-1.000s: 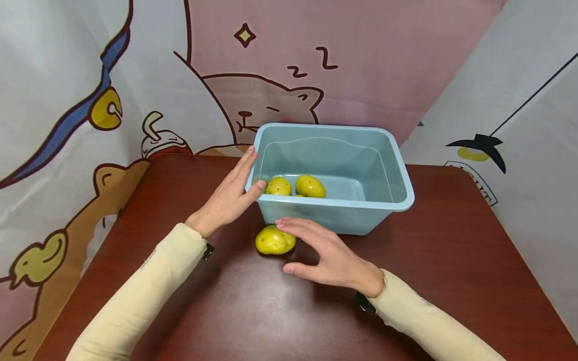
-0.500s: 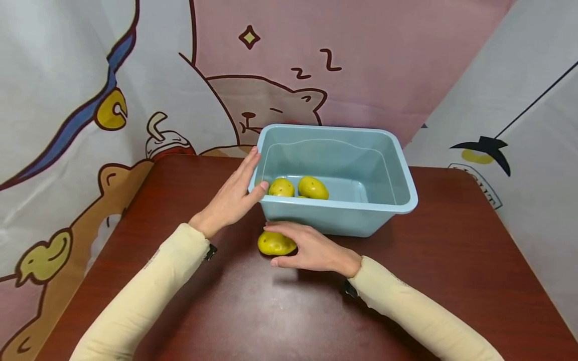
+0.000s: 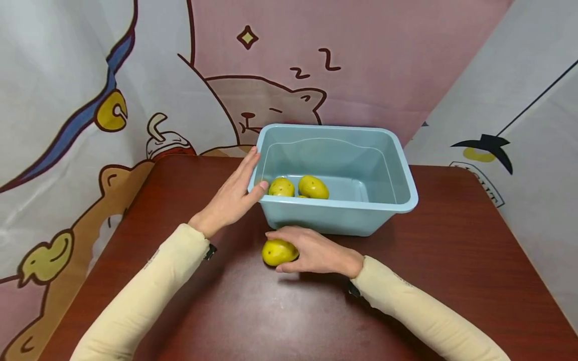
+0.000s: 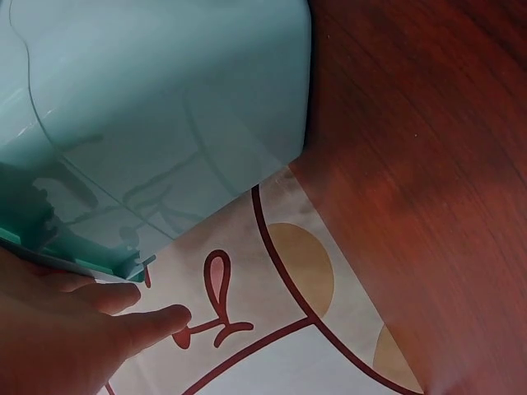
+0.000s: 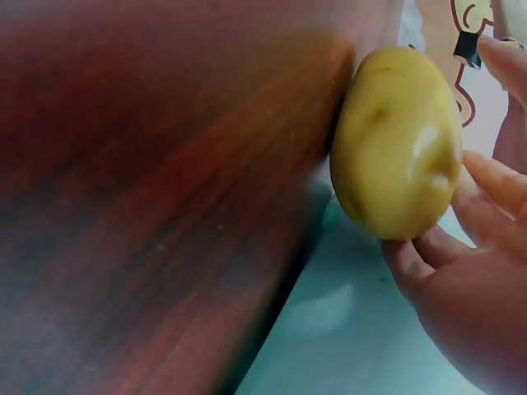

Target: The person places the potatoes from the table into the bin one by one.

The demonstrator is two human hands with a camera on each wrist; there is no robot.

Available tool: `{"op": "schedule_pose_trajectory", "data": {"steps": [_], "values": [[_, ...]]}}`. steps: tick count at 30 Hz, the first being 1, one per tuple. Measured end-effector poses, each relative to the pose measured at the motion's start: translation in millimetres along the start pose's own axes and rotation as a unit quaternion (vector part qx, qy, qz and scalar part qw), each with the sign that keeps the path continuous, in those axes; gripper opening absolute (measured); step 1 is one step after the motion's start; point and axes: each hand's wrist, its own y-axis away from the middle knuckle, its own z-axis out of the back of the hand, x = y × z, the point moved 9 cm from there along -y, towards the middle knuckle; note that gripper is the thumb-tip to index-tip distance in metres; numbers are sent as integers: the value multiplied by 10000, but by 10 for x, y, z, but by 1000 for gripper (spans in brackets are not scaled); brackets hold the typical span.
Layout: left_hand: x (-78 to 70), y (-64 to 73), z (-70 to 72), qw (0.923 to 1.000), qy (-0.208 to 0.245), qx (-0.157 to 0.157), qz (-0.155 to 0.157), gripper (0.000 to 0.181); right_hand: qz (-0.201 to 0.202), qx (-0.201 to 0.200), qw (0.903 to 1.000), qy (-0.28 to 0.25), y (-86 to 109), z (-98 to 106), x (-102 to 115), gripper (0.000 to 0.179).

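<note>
My right hand [image 3: 316, 250] grips a yellow potato [image 3: 276, 253] in front of the bin, fingers over its far side and thumb at its near side. In the right wrist view the potato [image 5: 395, 144] shows whole, oval and smooth with small dents, the fingers [image 5: 486, 202] against it. My left hand [image 3: 230, 195] rests at the left rim of a light blue plastic bin [image 3: 325, 215], fingers straight along the outside and thumb over the front corner. Inside the bin lie two potatoes, one at the left [image 3: 281, 187] and another potato [image 3: 313, 187] beside it, with a sliver of yellow between them.
A dark red-brown wooden table [image 3: 429, 291] carries the bin near its back edge. Behind and on both sides hangs a cloth printed with cartoon animals [image 3: 266, 98].
My right hand has moved left onto the potato, closed round it and drawn it slightly toward me, away from the bin. The left hand has stayed at the rim.
</note>
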Motion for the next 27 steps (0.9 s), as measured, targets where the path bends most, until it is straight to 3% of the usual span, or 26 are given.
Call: {"op": "schedule_pose_trajectory", "data": {"steps": [6, 14, 22, 27], "values": [[-6, -6, 6, 10000, -56, -33, -28, 80, 121, 289, 9995, 79, 24, -57, 8, 63], [-1, 11, 1, 10000, -48, 2, 26, 80, 102, 842, 9962, -199, 131, -173, -19, 59], [-1, 11, 12, 10000, -39, -61, 1, 78, 178, 430, 9982, -373, 266, 5, 35, 62], [-4, 13, 5, 10000, -38, -58, 7, 77, 304, 69, 9993, -195, 383, 160, 122, 62]]}}
